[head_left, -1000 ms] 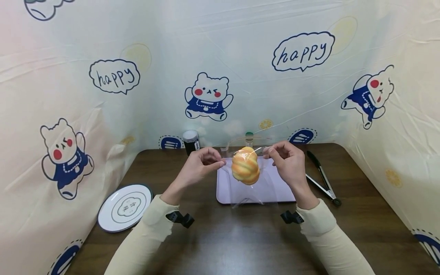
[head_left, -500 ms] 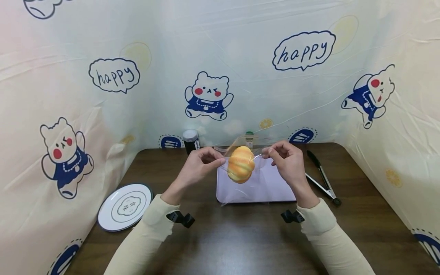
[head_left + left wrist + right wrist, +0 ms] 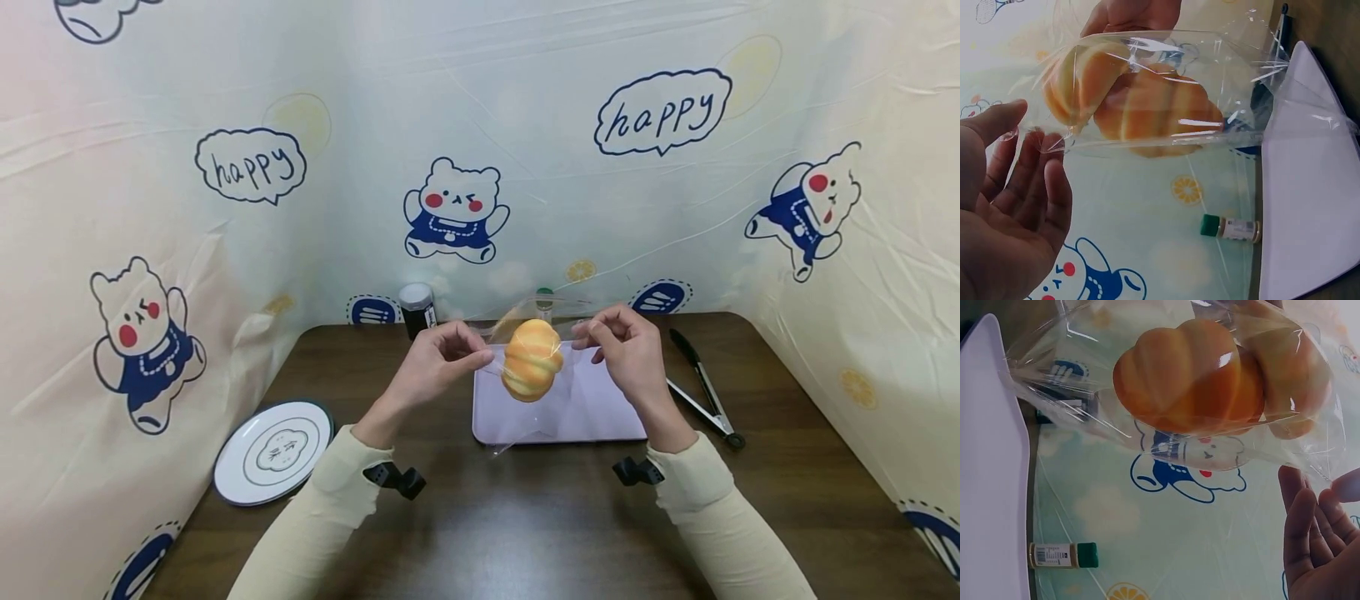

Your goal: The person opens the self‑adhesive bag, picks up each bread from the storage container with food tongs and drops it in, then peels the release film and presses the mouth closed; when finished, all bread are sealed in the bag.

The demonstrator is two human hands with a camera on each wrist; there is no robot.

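Note:
A clear plastic bag (image 3: 1238,106) hangs between my hands with two golden, ridged bread rolls inside. One bread roll (image 3: 532,360) shows from above; the wrist views show a second bread roll (image 3: 1294,369) lying against it near the bag's top. My left hand (image 3: 446,358) pinches one side of the bag's upper edge between thumb and fingers. Opposite it, my right hand (image 3: 622,346) pinches the other side with thumb and forefinger, its remaining fingers loosely bent. The bag's lower end overlaps a lilac tray (image 3: 600,408) in the head view.
Tongs (image 3: 708,396) with black tips lie right of the tray. A white plate (image 3: 273,454) sits at the table's left edge. Behind stand a dark jar (image 3: 417,310) with a pale lid and a small green-capped bottle (image 3: 1060,555). A printed cloth surrounds the table.
The bread rolls in the bag have swung left, then slightly back right, and the bag has twisted a little. Both hands keep their pinch and stay almost where they were.

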